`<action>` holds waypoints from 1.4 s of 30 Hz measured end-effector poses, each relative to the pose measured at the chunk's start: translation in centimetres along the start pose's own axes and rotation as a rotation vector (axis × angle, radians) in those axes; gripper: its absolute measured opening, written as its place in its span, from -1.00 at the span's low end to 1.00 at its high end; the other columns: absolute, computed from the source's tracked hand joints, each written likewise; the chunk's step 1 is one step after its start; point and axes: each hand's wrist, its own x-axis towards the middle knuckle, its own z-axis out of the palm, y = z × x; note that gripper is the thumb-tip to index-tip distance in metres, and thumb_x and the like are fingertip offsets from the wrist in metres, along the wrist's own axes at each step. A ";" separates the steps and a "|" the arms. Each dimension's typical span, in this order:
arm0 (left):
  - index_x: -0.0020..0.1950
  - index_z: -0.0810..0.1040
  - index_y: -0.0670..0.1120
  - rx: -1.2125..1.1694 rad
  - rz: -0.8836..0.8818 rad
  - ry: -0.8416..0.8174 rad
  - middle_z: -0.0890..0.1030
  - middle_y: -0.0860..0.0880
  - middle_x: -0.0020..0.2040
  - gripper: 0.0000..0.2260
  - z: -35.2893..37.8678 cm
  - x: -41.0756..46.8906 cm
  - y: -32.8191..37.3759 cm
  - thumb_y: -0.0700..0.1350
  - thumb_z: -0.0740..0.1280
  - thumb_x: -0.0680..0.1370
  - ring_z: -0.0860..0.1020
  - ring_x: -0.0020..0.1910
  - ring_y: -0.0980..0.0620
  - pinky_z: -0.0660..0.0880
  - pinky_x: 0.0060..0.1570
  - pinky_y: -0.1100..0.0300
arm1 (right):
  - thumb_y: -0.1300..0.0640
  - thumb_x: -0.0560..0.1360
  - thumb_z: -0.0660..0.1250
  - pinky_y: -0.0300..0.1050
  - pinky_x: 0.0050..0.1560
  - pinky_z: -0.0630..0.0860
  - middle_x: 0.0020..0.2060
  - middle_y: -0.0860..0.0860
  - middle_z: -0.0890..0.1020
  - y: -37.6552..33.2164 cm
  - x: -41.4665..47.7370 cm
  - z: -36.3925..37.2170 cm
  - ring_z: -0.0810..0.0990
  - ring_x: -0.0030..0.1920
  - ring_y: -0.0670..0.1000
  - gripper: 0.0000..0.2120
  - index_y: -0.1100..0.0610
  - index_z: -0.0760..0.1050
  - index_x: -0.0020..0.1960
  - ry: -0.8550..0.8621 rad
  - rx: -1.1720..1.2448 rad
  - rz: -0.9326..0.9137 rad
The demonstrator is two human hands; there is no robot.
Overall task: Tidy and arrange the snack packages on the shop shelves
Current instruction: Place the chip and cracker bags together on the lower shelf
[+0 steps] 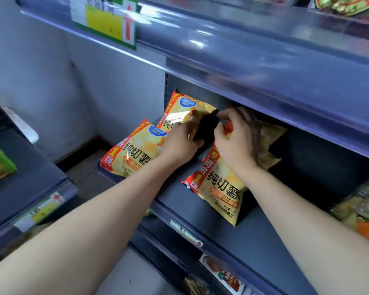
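Several yellow-and-red chip bags lie on a dark shelf (254, 237). One front bag (134, 152) lies at the shelf's left end, with a second bag (183, 109) behind it. My left hand (179, 143) grips the right edge of that rear bag. Another bag (219, 190) lies to the right, and my right hand (237, 137) pinches its top edge. A further bag (271, 143) shows behind my right hand, partly hidden.
The shelf above (264, 60) overhangs close over my hands and carries a green-yellow price tag (107, 20). Other snack packs (362, 209) sit at the right end. A second shelf unit (30, 184) stands to the left. Lower shelves hold more packs (224, 273).
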 end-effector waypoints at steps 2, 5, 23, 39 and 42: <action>0.30 0.51 0.02 0.220 -0.037 0.080 0.50 -0.06 0.26 -0.62 -2.8 1.1 -1.7 0.00 0.40 0.49 0.45 0.27 -0.10 0.38 0.23 0.03 | 0.04 0.56 0.21 -0.08 0.05 0.34 0.14 0.11 0.58 -1.3 1.1 1.1 0.50 0.17 0.16 -0.70 0.15 0.53 0.20 -0.124 -0.123 0.001; 0.36 0.43 0.10 0.550 -0.183 0.044 0.42 -0.07 0.29 -0.46 -6.2 1.7 -4.1 0.27 0.36 0.44 0.33 0.34 -0.10 0.25 0.24 -0.04 | -0.04 0.58 0.22 -0.17 0.16 0.22 0.34 0.08 0.45 -3.0 2.5 2.0 0.37 0.35 0.10 -0.58 0.11 0.39 0.38 -0.319 -0.161 0.057; 0.34 0.34 -0.03 -0.316 -0.390 -0.132 0.62 0.01 0.07 -0.18 -8.6 1.9 -9.0 -0.22 0.65 0.18 0.64 -0.05 0.03 0.60 0.04 -0.03 | 0.30 0.66 0.03 -0.14 0.08 0.20 0.34 0.40 0.35 -5.5 6.2 4.5 0.35 0.32 0.25 -0.65 0.54 0.26 0.33 -0.641 0.079 0.256; 0.37 0.32 -0.03 -0.339 -0.234 -0.243 0.59 0.10 0.00 -0.36 -7.3 2.9 -9.7 -0.26 0.53 0.38 0.61 -0.06 0.13 0.59 0.01 0.06 | 0.14 0.63 0.20 -0.41 -0.40 0.36 0.36 0.17 0.43 -4.3 8.9 6.8 0.45 0.07 0.05 -0.63 0.31 0.37 0.36 -0.725 0.135 0.420; 0.40 0.29 -0.01 -0.309 -0.230 -0.237 0.51 0.07 0.11 -0.33 -7.1 3.1 -9.9 -0.23 0.53 0.39 0.57 0.02 0.09 0.57 0.04 0.05 | 0.14 0.62 0.21 -0.51 -0.59 0.26 0.27 0.24 0.51 -3.8 9.1 7.1 0.45 -0.18 0.03 -0.65 0.37 0.43 0.29 -0.739 0.169 0.432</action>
